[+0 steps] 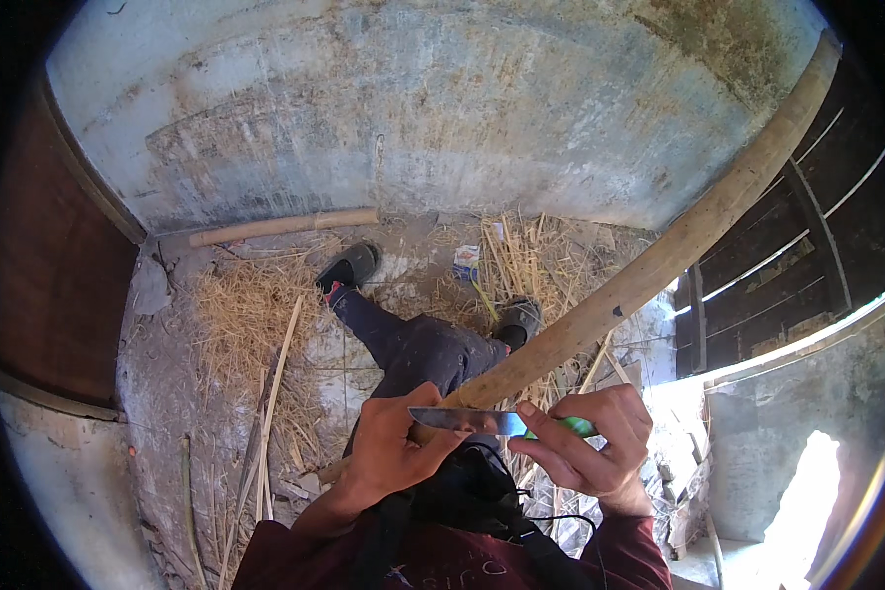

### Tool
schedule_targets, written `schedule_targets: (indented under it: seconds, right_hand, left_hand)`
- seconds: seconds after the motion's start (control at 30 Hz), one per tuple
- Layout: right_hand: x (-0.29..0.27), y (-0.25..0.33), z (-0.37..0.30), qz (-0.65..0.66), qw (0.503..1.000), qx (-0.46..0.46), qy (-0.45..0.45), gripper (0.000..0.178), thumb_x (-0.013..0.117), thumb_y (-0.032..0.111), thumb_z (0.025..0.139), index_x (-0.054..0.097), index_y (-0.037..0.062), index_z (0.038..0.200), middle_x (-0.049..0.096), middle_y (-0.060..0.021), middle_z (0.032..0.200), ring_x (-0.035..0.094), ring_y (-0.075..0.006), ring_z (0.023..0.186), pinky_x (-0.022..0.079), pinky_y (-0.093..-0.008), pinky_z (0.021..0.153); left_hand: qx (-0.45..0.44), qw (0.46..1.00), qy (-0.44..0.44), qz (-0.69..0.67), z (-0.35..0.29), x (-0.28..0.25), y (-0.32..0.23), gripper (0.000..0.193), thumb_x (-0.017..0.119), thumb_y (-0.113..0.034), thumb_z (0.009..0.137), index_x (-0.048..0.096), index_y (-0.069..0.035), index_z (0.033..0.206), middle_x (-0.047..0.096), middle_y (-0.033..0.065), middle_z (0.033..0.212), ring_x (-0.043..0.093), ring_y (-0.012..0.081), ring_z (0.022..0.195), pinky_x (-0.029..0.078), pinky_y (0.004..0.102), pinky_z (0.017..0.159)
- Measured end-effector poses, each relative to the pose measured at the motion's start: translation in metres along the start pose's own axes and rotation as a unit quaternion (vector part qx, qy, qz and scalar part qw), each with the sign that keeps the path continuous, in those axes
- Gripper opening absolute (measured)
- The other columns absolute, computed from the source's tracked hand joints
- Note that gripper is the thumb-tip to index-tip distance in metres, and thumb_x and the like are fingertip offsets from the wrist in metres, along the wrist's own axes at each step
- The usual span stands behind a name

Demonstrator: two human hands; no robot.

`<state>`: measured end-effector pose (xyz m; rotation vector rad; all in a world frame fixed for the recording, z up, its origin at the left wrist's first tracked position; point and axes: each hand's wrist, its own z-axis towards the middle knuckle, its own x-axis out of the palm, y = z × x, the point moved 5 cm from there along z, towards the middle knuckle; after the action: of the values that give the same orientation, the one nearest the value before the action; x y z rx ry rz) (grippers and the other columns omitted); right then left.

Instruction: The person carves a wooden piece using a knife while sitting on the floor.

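Observation:
A knife with a green handle [576, 427] is in my right hand [600, 447], its fingers closed round the handle. The blade [467, 421] points left and lies across a long, thick bamboo pole [615, 305]. Curled round the pole near the blade's tip is my left hand [383, 457]; its thumb and forefinger sit on either side of the tip, and whether they touch the blade cannot be told. The pole slants from the upper right down over my lap and passes behind my left hand.
Piles of straw-coloured shavings [251, 305] and split strips [521, 261] cover the floor. A shorter bamboo length [285, 226] lies along the stained wall [442, 118]. Near my feet is a small printed packet [466, 262]. Dark slatted boards [796, 236] stand at right, a brown panel [54, 256] at left.

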<state>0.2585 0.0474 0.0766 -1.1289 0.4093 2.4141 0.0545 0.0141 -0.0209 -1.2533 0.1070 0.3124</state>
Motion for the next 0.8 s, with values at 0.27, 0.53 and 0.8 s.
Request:
schedule_targets:
  seconds: [0.27,0.53,0.8]
  right_hand:
    - [-0.0008,0.0,0.0019,0.008,1.0,0.0,-0.005,0.039,0.095,0.041,0.068,0.086,0.0204,0.1,0.061,0.0062,0.083,0.057,-0.0138,0.071,0.042,-0.0331,0.061]
    - [-0.0014,0.0001,0.0006,0.005,1.0,0.005,-0.001,0.038,0.095,0.04,0.068,0.086,0.0205,0.1,0.061,0.0064,0.083,0.057,-0.014,0.071,0.042,-0.0329,0.061]
    - [-0.0032,-0.0003,-0.0025,0.012,0.999,-0.031,0.001,0.044,0.095,0.035,0.074,0.083,0.0182,0.112,0.062,0.0053,0.087,0.059,-0.0103,0.069,0.043,-0.0283,0.06]
  left_hand:
    - [0.005,1.0,0.018,0.023,-0.0051,-0.0001,0.0114,0.032,0.078,-0.032,0.095,0.069,-0.005,0.082,0.067,0.0048,0.065,0.063,0.0127,0.053,0.042,0.0307,0.049]
    - [0.013,0.999,0.023,0.026,-0.0022,0.001,0.0062,0.029,0.079,-0.03,0.094,0.069,-0.005,0.083,0.067,0.0038,0.065,0.063,0.0125,0.052,0.042,0.0309,0.049]
    - [0.002,0.999,0.012,0.034,-0.0032,0.0002,0.0055,0.035,0.08,-0.032,0.093,0.062,-0.006,0.078,0.058,0.0038,0.059,0.052,0.0124,0.048,0.038,0.0319,0.047]
